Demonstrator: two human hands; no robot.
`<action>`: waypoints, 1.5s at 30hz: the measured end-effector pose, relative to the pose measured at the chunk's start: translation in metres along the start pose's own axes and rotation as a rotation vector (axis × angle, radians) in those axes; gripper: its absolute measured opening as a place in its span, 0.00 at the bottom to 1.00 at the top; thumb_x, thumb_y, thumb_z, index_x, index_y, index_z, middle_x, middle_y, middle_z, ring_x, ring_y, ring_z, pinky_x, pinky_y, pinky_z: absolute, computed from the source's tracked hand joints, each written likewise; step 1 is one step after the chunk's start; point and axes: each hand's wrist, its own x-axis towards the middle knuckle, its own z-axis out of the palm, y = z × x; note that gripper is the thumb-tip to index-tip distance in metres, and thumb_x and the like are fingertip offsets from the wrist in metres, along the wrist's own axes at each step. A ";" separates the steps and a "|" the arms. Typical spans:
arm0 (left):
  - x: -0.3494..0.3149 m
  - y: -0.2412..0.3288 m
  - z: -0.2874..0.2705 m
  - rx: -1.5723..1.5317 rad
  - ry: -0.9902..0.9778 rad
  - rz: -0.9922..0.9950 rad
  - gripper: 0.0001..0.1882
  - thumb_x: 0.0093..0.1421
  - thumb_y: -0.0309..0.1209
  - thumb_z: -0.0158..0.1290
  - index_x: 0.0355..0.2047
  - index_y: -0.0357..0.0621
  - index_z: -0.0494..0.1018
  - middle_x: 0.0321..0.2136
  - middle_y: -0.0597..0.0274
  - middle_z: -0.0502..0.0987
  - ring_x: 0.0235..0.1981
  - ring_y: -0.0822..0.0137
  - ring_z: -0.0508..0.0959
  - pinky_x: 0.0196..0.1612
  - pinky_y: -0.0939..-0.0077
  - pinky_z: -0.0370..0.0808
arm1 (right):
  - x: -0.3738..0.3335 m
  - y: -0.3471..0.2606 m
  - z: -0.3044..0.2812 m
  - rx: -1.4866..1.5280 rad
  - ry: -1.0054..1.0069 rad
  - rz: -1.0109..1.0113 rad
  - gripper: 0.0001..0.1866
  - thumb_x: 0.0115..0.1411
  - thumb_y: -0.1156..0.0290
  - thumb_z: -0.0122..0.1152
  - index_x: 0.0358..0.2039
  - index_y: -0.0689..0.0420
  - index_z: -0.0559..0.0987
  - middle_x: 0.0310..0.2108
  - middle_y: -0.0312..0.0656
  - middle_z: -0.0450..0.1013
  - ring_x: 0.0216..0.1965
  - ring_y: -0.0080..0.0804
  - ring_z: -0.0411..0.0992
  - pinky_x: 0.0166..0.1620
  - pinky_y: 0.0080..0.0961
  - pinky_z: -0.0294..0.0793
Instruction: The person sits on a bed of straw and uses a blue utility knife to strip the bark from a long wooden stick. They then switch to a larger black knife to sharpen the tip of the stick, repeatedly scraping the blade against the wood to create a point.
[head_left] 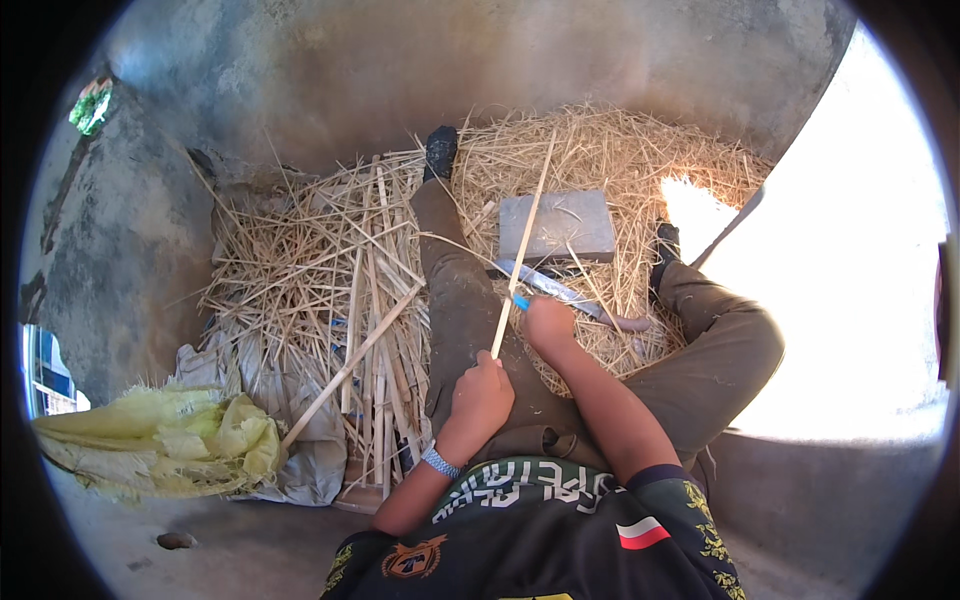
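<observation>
The left hand [482,392] pinches the lower end of a pale strip [526,240] pointing toward half past twelve. Right hand [550,326], at its half past one, grips a blue tool [520,301].

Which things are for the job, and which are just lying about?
Seem in use:
long, pale, wooden strip, in the left hand
small blue object, kind unclear, in the right hand

Seem just lying about:
crumpled yellow plastic sack
grey rectangular block

dark shirt [500,548] — yellow-patterned sleeves [708,522] | brown trousers [725,355] | silvery wristband [441,461]
</observation>
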 end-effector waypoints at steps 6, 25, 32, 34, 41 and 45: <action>-0.004 0.010 -0.020 -0.081 -0.056 0.006 0.13 0.70 0.34 0.42 0.33 0.36 0.66 0.21 0.34 0.75 0.27 0.32 0.76 0.31 0.41 0.72 | -0.007 0.004 -0.006 -0.119 -0.007 -0.253 0.07 0.52 0.67 0.62 0.26 0.57 0.82 0.25 0.50 0.79 0.28 0.48 0.80 0.33 0.41 0.80; 0.005 -0.038 0.018 -0.292 0.002 0.267 0.17 0.71 0.43 0.41 0.32 0.43 0.63 0.14 0.53 0.70 0.10 0.53 0.68 0.16 0.58 0.65 | 0.031 0.042 0.011 0.631 0.390 0.449 0.18 0.56 0.60 0.60 0.28 0.66 0.81 0.22 0.61 0.75 0.29 0.54 0.78 0.36 0.47 0.77; 0.030 -0.013 -0.023 -0.887 -0.596 -0.612 0.20 0.72 0.50 0.37 0.28 0.52 0.59 0.14 0.77 0.52 0.10 0.83 0.47 0.11 0.83 0.41 | 0.002 0.023 0.004 0.116 0.155 -0.080 0.13 0.54 0.60 0.61 0.25 0.58 0.81 0.22 0.55 0.76 0.27 0.54 0.78 0.34 0.47 0.77; 0.032 -0.018 -0.026 -0.958 -0.622 -0.625 0.21 0.72 0.51 0.37 0.28 0.51 0.59 0.14 0.77 0.52 0.10 0.83 0.47 0.11 0.83 0.42 | 0.000 0.023 0.002 0.077 0.143 -0.181 0.12 0.53 0.62 0.61 0.26 0.58 0.81 0.23 0.55 0.77 0.28 0.54 0.78 0.34 0.47 0.77; 0.030 -0.022 -0.022 -0.923 -0.598 -0.601 0.23 0.72 0.52 0.36 0.26 0.51 0.59 0.14 0.76 0.53 0.10 0.83 0.48 0.10 0.84 0.42 | 0.023 0.028 0.014 -0.025 0.044 -0.079 0.09 0.52 0.67 0.61 0.29 0.59 0.83 0.29 0.56 0.78 0.32 0.53 0.79 0.35 0.46 0.78; 0.005 -0.011 -0.036 -0.900 -0.629 -0.587 0.22 0.72 0.52 0.38 0.26 0.51 0.59 0.14 0.76 0.54 0.10 0.83 0.49 0.10 0.84 0.43 | 0.062 0.073 0.001 0.106 0.130 0.419 0.12 0.56 0.64 0.61 0.32 0.60 0.83 0.31 0.57 0.79 0.34 0.51 0.80 0.38 0.45 0.79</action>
